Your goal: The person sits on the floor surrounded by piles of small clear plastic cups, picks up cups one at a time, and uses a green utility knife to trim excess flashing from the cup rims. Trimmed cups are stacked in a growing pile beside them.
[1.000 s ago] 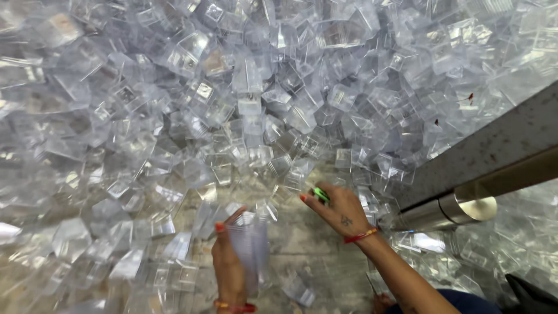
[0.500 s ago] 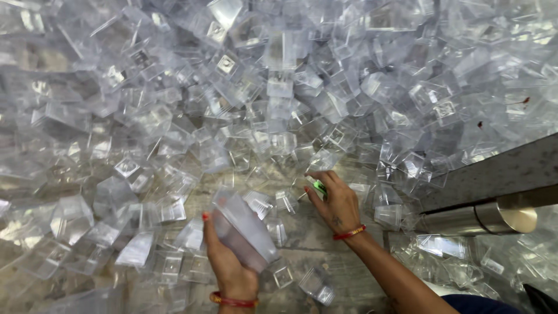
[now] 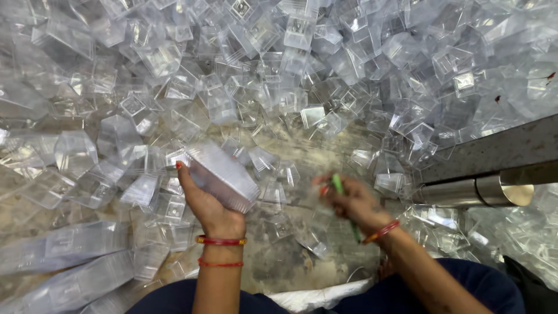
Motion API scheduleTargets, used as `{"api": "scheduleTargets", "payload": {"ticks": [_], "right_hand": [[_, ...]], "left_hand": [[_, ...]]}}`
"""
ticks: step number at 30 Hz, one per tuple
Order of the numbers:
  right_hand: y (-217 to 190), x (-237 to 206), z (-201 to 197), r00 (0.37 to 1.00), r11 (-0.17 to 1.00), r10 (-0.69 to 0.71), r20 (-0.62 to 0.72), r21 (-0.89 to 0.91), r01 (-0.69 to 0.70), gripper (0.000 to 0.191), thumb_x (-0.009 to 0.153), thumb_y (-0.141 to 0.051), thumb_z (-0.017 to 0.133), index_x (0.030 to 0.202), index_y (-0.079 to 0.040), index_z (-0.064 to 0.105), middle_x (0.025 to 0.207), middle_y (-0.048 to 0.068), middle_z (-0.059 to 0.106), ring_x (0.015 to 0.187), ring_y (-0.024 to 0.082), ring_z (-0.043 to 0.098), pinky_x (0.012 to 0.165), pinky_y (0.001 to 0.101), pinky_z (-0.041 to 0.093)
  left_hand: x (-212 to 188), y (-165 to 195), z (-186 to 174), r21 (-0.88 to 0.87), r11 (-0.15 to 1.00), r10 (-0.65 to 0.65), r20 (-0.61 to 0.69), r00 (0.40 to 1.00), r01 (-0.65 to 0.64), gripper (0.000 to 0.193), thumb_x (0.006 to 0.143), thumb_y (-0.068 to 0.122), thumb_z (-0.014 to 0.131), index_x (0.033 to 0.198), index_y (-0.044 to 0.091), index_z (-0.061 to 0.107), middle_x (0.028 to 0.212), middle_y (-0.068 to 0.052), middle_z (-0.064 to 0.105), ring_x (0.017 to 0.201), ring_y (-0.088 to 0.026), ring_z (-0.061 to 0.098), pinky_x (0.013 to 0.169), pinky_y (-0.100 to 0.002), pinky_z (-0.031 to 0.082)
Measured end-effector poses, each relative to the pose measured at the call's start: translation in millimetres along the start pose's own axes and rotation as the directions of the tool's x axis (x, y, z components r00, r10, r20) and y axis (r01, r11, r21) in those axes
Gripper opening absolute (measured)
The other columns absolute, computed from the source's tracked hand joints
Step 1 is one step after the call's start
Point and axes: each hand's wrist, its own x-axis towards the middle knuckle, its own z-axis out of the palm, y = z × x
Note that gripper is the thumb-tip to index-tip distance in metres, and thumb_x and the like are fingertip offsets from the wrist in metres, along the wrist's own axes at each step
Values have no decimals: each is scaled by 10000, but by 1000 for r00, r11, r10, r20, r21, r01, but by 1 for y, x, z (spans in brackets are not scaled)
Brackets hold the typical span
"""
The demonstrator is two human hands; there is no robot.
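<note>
Left hand (image 3: 209,206) grips cup stack (image 3: 221,174); right hand (image 3: 351,203), blurred, closed on green stick (image 3: 340,189); loose cups (image 3: 279,87) crowd 12 o'clock, steel pipe (image 3: 465,192) at 3.

stack of clear plastic cups (image 3: 224,177): square-sided, nested tightly into one block, ribbed by the many rims. it lies tilted, one end up and to the left, the other down and to the right, held above the littered floor. green stick (image 3: 343,200): thin, bright green, slanting from upper left to lower right, its middle part hidden; blurred, so finer detail cannot be told.
</note>
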Motion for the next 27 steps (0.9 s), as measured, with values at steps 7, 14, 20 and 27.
{"api": "scheduleTargets", "payload": {"ticks": [7,14,20,27], "right_hand": [[5,2,49,919,981,2,395,-181,75,438,822,-385,731,1164,-129,639,811,-19,529,621,91,446,525,267,397],[1,-4,61,864,787,-294,410,-410,462,715,621,-457,890,1222,-138,669,999,28,614,730,175,610,625,327,510],[0,0,65,787,554,-557,267,-586,591,640,707,-499,885,1167,-99,693,1158,70,696,834,237,722,710,348,583],[-12,35,51,511,356,-858,44,-667,655,456,765,-337,769,1129,-80,672,1078,142,721,835,296,741,628,386,562]], "left_hand": [[-3,0,-3,-5,1000,10,39,999,-10,554,954,557,540,1270,102,557,1150,-88,654,982,-269,660,880,-431,550],[1,-3,0,45,999,-24,17,1000,23,557,943,557,530,1268,106,570,1146,-89,672,986,-277,672,874,-430,555],[-2,-4,5,72,995,-66,17,998,65,557,950,564,524,1285,120,563,1179,-86,666,1009,-266,672,898,-436,556],[-10,-12,17,265,945,-192,-34,981,194,597,918,583,475,1374,201,534,1225,-103,669,1045,-267,688,913,-436,554]]}}
